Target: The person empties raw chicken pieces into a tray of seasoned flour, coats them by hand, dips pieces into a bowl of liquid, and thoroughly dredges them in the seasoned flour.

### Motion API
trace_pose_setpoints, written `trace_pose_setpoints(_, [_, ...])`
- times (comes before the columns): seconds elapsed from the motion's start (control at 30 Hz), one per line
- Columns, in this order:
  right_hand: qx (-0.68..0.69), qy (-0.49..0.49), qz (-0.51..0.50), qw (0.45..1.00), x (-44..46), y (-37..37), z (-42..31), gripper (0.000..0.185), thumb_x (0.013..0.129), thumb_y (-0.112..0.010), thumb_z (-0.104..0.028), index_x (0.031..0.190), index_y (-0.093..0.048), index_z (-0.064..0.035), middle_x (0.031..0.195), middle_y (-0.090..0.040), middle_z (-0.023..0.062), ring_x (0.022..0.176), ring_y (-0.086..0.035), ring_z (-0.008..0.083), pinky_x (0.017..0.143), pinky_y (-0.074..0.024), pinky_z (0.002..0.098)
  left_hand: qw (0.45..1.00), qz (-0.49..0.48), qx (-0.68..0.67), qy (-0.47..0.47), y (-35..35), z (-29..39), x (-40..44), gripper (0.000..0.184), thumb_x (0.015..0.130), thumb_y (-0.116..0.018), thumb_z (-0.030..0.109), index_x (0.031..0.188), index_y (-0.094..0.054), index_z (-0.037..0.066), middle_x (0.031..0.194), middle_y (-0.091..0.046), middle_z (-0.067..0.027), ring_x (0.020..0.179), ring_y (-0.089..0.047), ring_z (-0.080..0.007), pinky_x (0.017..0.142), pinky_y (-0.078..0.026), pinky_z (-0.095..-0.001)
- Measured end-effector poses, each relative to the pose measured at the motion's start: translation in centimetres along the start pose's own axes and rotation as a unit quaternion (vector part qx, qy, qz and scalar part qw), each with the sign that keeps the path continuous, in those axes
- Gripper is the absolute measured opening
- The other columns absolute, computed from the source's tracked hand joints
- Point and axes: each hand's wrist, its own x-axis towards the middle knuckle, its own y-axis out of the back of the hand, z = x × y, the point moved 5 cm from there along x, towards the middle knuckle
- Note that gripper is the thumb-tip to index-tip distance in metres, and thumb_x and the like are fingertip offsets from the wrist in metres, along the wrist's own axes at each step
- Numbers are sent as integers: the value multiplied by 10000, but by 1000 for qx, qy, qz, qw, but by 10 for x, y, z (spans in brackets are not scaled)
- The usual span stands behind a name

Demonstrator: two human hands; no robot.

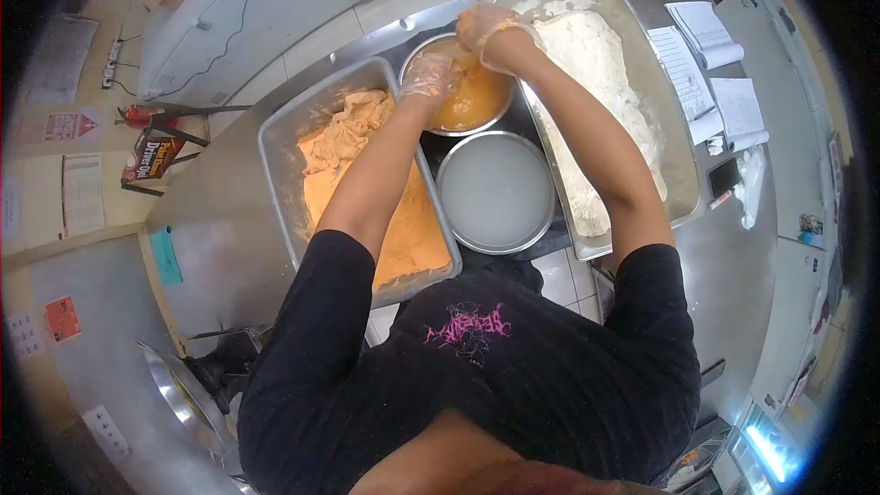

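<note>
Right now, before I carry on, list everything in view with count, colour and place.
Table: 1, grey, under the containers
Tub: 1, grey, left
Orange food: uncounted, orange, in the tub
Far bowl: 1, silver, beyond the near bowl
Orange liquid: 1 batch, orange, in the far bowl
Near bowl: 1, silver, between tub and tray
Cloudy liquid: 1 batch, whitish, in the near bowl
Tray: 1, silver, right
White mass: 1, white, in the tray
Papers: several, white, right of the tray
Extinguisher: 1, red, far left
Cable: 1, dark, upper left
Edge clutter: uncounted, mixed, unclear
Shirt: 1, black, on the person
Left hand: 1, clear glove, at the far bowl
Right hand: 1, clear glove, by the far bowl's rim
</note>
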Motion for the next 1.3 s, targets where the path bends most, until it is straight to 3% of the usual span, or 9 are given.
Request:
trace_pose_setpoints(0.1, [-32,13,17,999,-20,31,-15,190,873,-639,-23,1019,-758,-48,1082,-745,169,1012,-725,358,851,-603,434,1000,7,-18,21,-22,-32,18,418,983,-622,255,1390,-615,161,1389,-634,-132,1284,-591,-293,1120,-444,-404])
trace_pose_setpoints(0.17, [-91,93,-25,991,-18,23,-14,278,971,-549,-196,1123,-754,-85,1147,-730,193,1081,-708,370,932,-573,460,999,-2,-33,39,-13,-23,12,416,973,-625,224,1384,-622,157,1381,-638,-143,1275,-599,-299,1114,-450,-412])
trace_pose_setpoints(0.27, [-19,37,4,999,-23,32,-14,237,938,-552,-119,1049,-754,-64,1101,-736,184,980,-725,388,866,-596,441,994,-9,103,36,-1,-2,0,441,936,-643,173,1376,-629,149,1371,-637,-172,1265,-605,-325,1104,-461,-433])
trace_pose_setpoints(0.33, [15,21,-5,1000,-26,39,-15,265,956,-522,-148,1056,-749,-55,1101,-732,198,981,-721,399,870,-591,450,986,64,152,-4,8,7,-6,230,942,-585,105,1131,-702,44,1168,-723,-162,1139,-672,-343,992,-536,-446])
trace_pose_setpoints(0.57, [20,18,-10,1000,-36,48,-17,348,1003,-440,-206,1071,-737,-38,1095,-722,232,982,-706,435,865,-577,489,990,128,60,-10,2,-9,11,434,933,-634,187,1363,-624,131,1365,-626,-212,1257,-599,-362,1094,-458,-452])
trace_pose_setpoints(0.67, [44,-47,-29,998,-37,55,-18,336,1000,-446,-200,1078,-738,-55,1078,-732,214,989,-712,417,869,-580,485,983,68,-152,74,4,-10,18,433,955,-614,239,1373,-609,125,1370,-629,-202,1241,-605,-371,1066,-459,-459])
trace_pose_setpoints(0.77, [-55,61,-26,996,-37,48,-20,334,1001,-446,-203,1073,-738,-57,1083,-730,218,1014,-711,404,884,-578,479,997,55,-43,41,5,-3,22,399,981,-579,286,1335,-633,110,1362,-636,-199,1234,-605,-380,1040,-461,-462])
trace_pose_setpoints(1.2, [2,-10,-74,997,-40,52,-21,287,945,-610,-259,1123,-758,-90,1178,-717,186,1095,-702,354,933,-572,440,995,-42,87,33,10,12,39,357,1024,-510,292,1243,-711,95,1321,-669,-182,1210,-647,-346,1038,-498,-469])
trace_pose_setpoints(1.3, [26,-22,-39,999,-39,52,-22,213,936,-585,-153,1028,-768,-94,1089,-736,191,1017,-718,378,873,-584,451,991,-59,114,26,-3,-2,52,347,1009,-539,268,1247,-708,80,1328,-664,-190,1211,-647,-349,1030,-500,-478])
